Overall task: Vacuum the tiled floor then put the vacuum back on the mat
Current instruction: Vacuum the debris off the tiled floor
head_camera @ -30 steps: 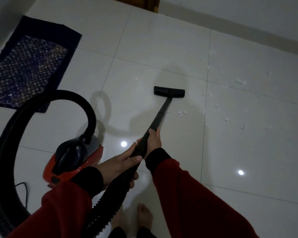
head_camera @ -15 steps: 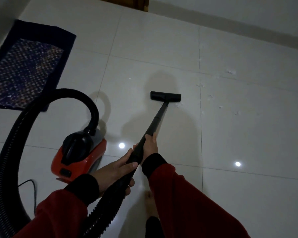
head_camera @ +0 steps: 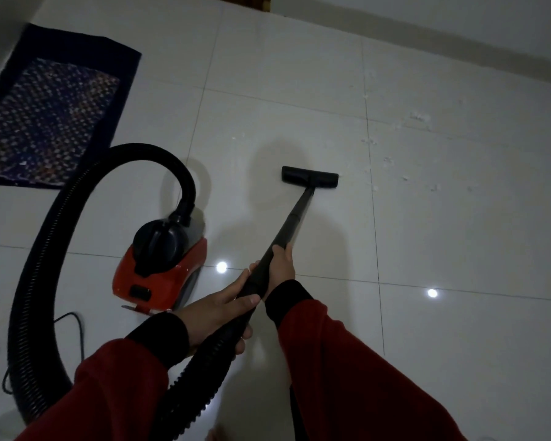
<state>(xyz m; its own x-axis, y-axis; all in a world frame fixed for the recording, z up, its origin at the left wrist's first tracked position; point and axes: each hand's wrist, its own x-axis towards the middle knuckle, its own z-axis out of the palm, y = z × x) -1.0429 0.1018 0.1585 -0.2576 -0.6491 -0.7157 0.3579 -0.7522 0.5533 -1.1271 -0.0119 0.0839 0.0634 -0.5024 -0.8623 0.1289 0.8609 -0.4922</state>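
Note:
A red and black canister vacuum stands on the white tiled floor. Its ribbed black hose loops round on the left and comes back to my hands. My left hand grips the hose end where it meets the black wand. Further up, my right hand grips the wand itself. The flat black floor head lies on the tile ahead. Small white scraps are scattered just right of the head. A dark patterned mat lies at the far left.
A wall with a skirting strip runs along the far right. A black power cord trails on the floor at the lower left beside a dark object at the frame edge. Two ceiling lights reflect in the tiles.
The floor head has slid over the scraps that lay beside it, and those are gone from view. My view has shifted, with the canister now nearer the middle.

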